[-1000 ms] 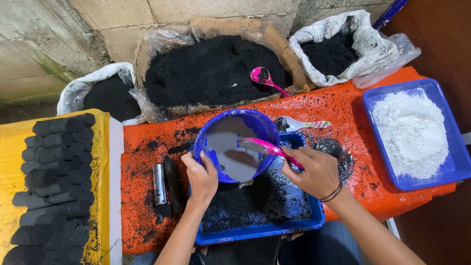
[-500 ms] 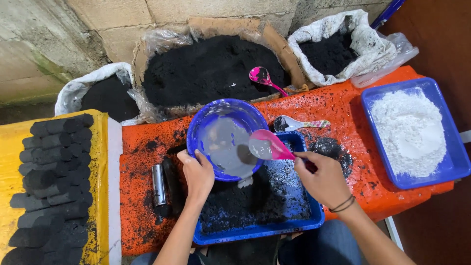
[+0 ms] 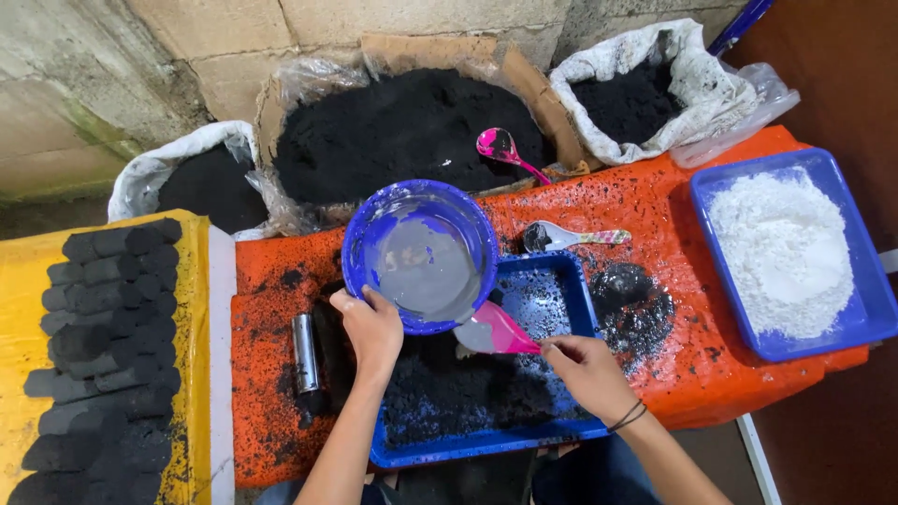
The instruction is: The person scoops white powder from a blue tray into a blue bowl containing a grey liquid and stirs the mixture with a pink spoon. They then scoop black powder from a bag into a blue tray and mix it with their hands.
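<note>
1. Two hands work over the blue tray (image 3: 571, 432): the left hand (image 3: 372, 327) grips the rim of a tilted blue bowl (image 3: 420, 252); the right hand (image 3: 584, 370) pinches a pink scoop (image 3: 496, 331) carrying grey paste.
2. Grey paste coats the bowl; some is left inside, and the tray's black powder looks unmixed.
3. Beyond, on the orange surface (image 3: 655, 201), a second blue tray (image 3: 847, 323) holds white powder; sacks (image 3: 692, 84) hold black powder.

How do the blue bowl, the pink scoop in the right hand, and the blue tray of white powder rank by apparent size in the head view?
1. Blue tray of white powder
2. Blue bowl, held nearer the camera, so unsure
3. Pink scoop
</note>
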